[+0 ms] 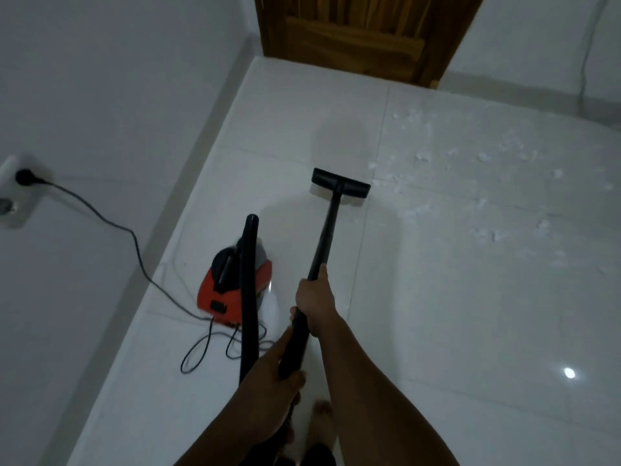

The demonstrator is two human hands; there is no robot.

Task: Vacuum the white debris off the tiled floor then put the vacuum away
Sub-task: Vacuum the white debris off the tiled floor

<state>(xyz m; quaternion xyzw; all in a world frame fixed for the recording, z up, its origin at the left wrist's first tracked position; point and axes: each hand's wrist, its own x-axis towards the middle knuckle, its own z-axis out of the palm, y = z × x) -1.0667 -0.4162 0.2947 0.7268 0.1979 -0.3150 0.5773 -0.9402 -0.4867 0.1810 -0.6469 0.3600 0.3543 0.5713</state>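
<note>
My right hand grips the black vacuum wand about halfway up. My left hand grips the wand's thicker lower end, close to me. The wand slopes forward to the flat black floor nozzle, which rests on the white tiled floor. White debris lies scattered to the right of the nozzle and beyond it; the nearest bits sit just off its right end. The red and black vacuum body stands on the floor to my left, with its black hose arching up in front of it.
A grey power cord runs from a wall socket on the left down to the vacuum and loops on the floor. A wooden door is straight ahead. Another cable hangs on the right wall. My bare foot is below.
</note>
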